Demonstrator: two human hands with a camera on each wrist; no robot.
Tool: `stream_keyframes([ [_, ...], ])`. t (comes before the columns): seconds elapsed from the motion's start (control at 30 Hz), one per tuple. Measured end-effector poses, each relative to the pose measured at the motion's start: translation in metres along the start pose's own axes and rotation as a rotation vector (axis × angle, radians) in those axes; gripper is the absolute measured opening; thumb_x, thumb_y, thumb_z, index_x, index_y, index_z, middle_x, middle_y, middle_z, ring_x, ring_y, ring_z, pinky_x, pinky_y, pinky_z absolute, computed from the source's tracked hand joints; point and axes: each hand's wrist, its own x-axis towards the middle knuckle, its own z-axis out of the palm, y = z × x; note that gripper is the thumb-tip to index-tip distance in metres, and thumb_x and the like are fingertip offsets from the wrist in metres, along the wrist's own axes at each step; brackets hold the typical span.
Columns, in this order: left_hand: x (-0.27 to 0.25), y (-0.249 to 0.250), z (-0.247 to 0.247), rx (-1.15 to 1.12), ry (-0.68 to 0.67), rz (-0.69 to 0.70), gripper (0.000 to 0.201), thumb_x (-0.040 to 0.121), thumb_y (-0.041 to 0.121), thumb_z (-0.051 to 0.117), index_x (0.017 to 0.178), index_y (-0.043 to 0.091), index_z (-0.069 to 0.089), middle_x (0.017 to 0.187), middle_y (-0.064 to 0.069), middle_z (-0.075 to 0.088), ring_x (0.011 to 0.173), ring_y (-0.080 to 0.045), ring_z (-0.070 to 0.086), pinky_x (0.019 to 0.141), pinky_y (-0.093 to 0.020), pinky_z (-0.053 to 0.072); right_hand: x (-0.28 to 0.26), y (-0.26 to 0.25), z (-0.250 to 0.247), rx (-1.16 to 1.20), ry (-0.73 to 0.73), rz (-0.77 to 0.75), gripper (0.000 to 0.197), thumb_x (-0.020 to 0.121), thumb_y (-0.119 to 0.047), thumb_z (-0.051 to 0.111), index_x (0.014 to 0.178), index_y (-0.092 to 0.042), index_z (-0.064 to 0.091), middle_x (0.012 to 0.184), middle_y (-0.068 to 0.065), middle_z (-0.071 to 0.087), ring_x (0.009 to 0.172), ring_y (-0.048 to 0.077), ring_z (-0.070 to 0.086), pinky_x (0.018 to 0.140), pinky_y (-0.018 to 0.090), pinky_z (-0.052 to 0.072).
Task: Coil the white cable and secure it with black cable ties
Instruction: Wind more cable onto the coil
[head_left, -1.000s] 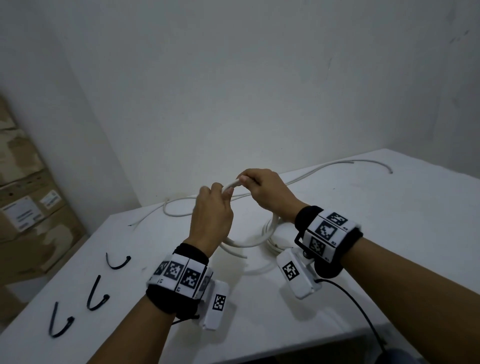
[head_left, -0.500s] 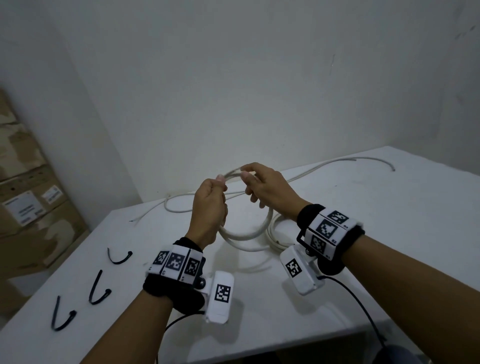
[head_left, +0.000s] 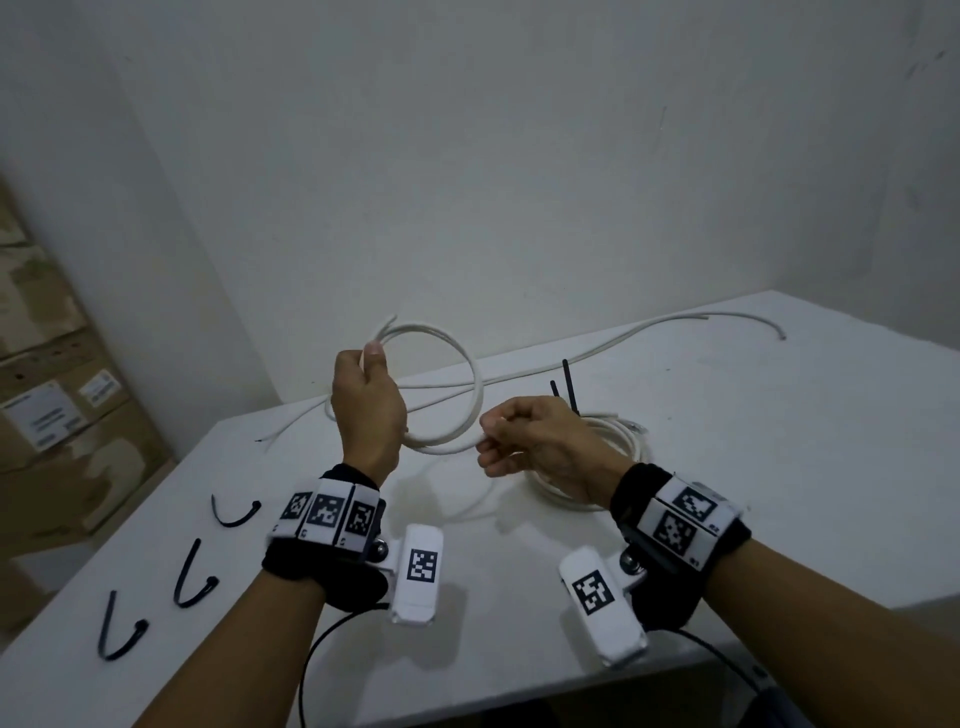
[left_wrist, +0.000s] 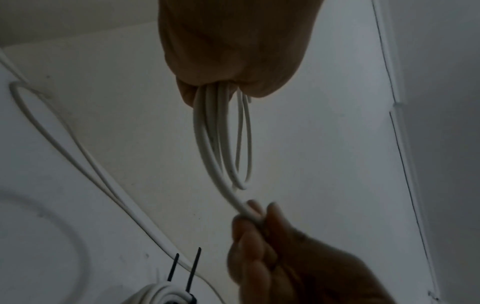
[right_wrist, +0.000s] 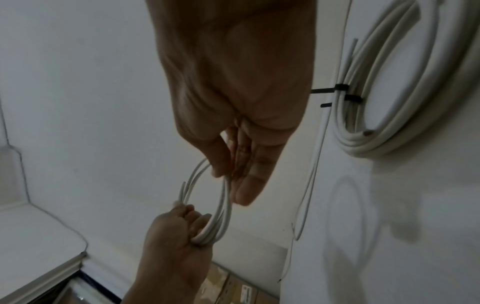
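Now risks springing open: left hand (head_left: 368, 410), centre-left of frame, clenches several loops of white cable (head_left: 441, 387) above the table (head_left: 779, 467); right hand (head_left: 530, 441), centre, pinches the lowest strand, so slack grip or a tug scatters loops. Compared with half a second ago, held apart rather than together, coil raised and rounder.

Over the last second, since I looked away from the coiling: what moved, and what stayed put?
The hands drew apart: the left hand rose, gripping the white cable loops, and the right hand slid down and right along the strand it pinches, so the loop opened wider. The tied coil and three loose black cable ties stayed on the table.
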Motion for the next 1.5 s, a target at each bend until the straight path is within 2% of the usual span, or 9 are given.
stream_keyframes([
  [0.17, -0.007, 0.006, -0.003, 0.096, 0.025, 0.099, 0.030, 0.103, 0.035, 0.034, 0.094, 0.009, 0.045, 0.071, 0.002, 0.045, 0.066, -0.019, 0.045, 0.067, -0.044, 0.049, 0.001, 0.004, 0.020, -0.137, 0.152, -0.282, 0.017, 0.088, -0.007, 0.064, 0.072, -0.012, 0.065, 0.067, 0.000, 0.060, 0.057, 0.008, 0.058, 0.057, 0.025, 0.054],
  [0.27, -0.014, 0.008, -0.001, 0.129, -0.023, 0.150, 0.030, 0.104, 0.032, 0.034, 0.096, 0.006, 0.046, 0.069, 0.002, 0.044, 0.062, -0.014, 0.042, 0.059, -0.029, 0.039, 0.002, 0.004, 0.027, -0.363, 0.275, -0.426, 0.020, 0.084, -0.014, 0.069, 0.071, -0.027, 0.063, 0.092, -0.002, 0.054, 0.080, -0.001, 0.055, 0.072, 0.019, 0.050],
  [0.4, -0.017, 0.002, 0.001, 0.082, -0.066, 0.133, 0.028, 0.101, 0.040, 0.036, 0.080, 0.023, 0.043, 0.068, 0.001, 0.045, 0.066, -0.023, 0.045, 0.062, -0.044, 0.044, 0.007, 0.004, 0.025, -0.288, 0.323, -0.350, 0.011, 0.084, -0.022, 0.070, 0.076, -0.029, 0.066, 0.120, 0.000, 0.047, 0.115, 0.006, 0.045, 0.090, 0.021, 0.037],
  [0.57, -0.024, 0.005, 0.004, 0.021, -0.074, 0.138, 0.028, 0.101, 0.038, 0.037, 0.077, 0.025, 0.042, 0.067, 0.003, 0.041, 0.064, -0.022, 0.041, 0.058, -0.040, 0.040, 0.003, 0.006, 0.022, 0.005, 0.200, -0.278, 0.005, 0.091, -0.009, 0.060, 0.093, -0.005, 0.062, 0.072, 0.005, 0.057, 0.062, 0.019, 0.066, 0.056, 0.030, 0.057],
  [0.73, -0.030, 0.005, 0.009, -0.037, -0.045, 0.066, 0.030, 0.100, 0.041, 0.037, 0.075, 0.026, 0.042, 0.068, -0.001, 0.040, 0.064, -0.024, 0.040, 0.059, -0.040, 0.040, 0.003, 0.010, 0.028, -0.186, 0.359, -0.380, 0.033, 0.093, -0.007, 0.055, 0.119, -0.027, 0.051, 0.075, 0.009, 0.048, 0.054, 0.015, 0.055, 0.044, 0.029, 0.054],
  [0.93, -0.029, 0.004, 0.011, -0.137, -0.004, -0.050, 0.031, 0.101, 0.040, 0.039, 0.076, 0.021, 0.041, 0.067, 0.000, 0.039, 0.055, -0.018, 0.034, 0.050, -0.032, 0.033, 0.007, 0.013, 0.032, 0.025, 0.494, -0.262, 0.023, 0.094, -0.005, 0.053, 0.110, -0.017, 0.040, 0.080, 0.012, 0.057, 0.056, 0.018, 0.062, 0.042, 0.027, 0.050],
  [1.03, -0.028, 0.006, 0.011, -0.153, -0.012, -0.115, 0.031, 0.101, 0.040, 0.038, 0.077, 0.021, 0.042, 0.069, 0.000, 0.039, 0.050, -0.016, 0.034, 0.041, -0.024, 0.031, 0.011, 0.009, 0.029, 0.251, 0.414, -0.081, 0.004, 0.095, -0.009, 0.053, 0.097, -0.012, 0.051, 0.070, 0.005, 0.056, 0.057, 0.015, 0.059, 0.050, 0.024, 0.043],
  [1.17, -0.025, 0.006, 0.010, -0.167, 0.001, -0.180, 0.031, 0.101, 0.040, 0.039, 0.078, 0.020, 0.043, 0.069, 0.000, 0.039, 0.049, -0.016, 0.035, 0.035, -0.021, 0.033, 0.012, 0.002, 0.026, 0.560, 0.253, 0.119, 0.022, 0.098, -0.015, 0.044, 0.084, -0.010, 0.060, 0.067, 0.001, 0.047, 0.059, 0.013, 0.042, 0.056, 0.023, 0.032],
  [1.5, -0.029, 0.013, 0.009, -0.249, 0.004, -0.230, 0.031, 0.102, 0.037, 0.039, 0.079, 0.016, 0.044, 0.064, 0.000, 0.038, 0.042, -0.013, 0.031, 0.033, -0.016, 0.028, 0.004, 0.002, 0.022, 0.775, 0.043, 0.134, 0.016, 0.093, -0.009, 0.044, 0.087, -0.013, 0.058, 0.074, 0.002, 0.063, 0.061, 0.014, 0.062, 0.070, 0.029, 0.049],
])
